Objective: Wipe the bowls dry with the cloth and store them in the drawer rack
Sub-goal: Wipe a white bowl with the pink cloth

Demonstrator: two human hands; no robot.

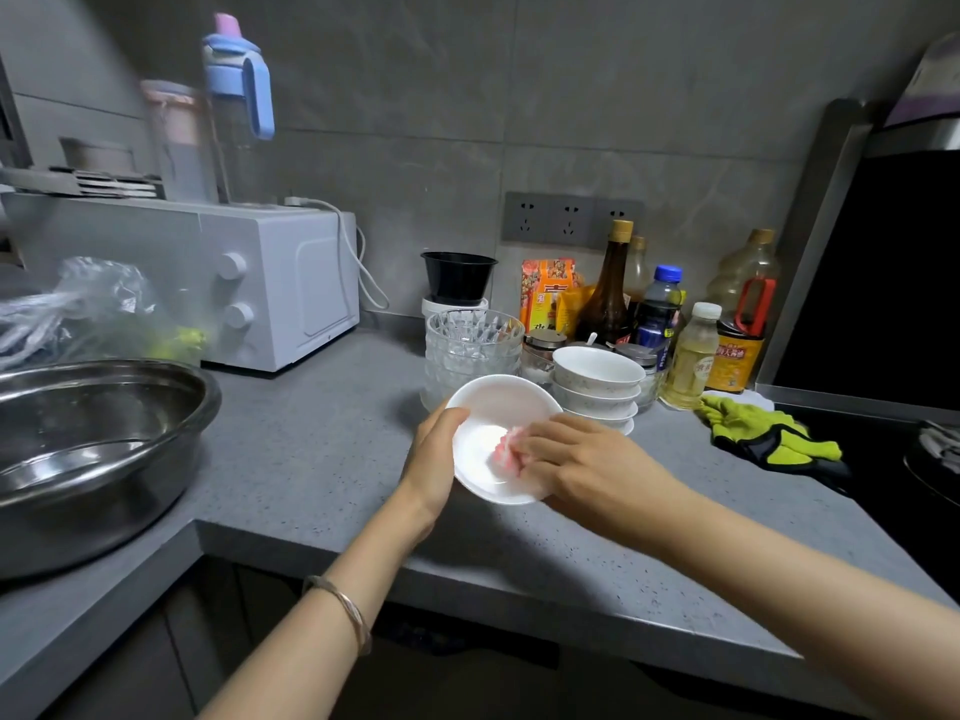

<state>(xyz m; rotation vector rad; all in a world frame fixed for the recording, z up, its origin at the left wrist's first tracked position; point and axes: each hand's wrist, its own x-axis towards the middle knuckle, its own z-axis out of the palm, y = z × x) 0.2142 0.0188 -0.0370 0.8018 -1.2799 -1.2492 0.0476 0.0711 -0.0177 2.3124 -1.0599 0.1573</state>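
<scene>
Drying step: the left grip (434, 459) clasps the rim of a tilted white bowl (498, 402) at the bench (322, 459); the right grip (576, 459) holds a bunched pink cloth (506, 452) pressed inside it. Next, probably, stowing it; stacked bowls (597, 381) wait just beyond.

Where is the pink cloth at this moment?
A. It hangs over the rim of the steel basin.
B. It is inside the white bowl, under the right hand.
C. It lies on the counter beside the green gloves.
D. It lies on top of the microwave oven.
B: the pink cloth sits inside the white bowl, pressed by the right hand, while the left hand holds the bowl's rim.
</scene>
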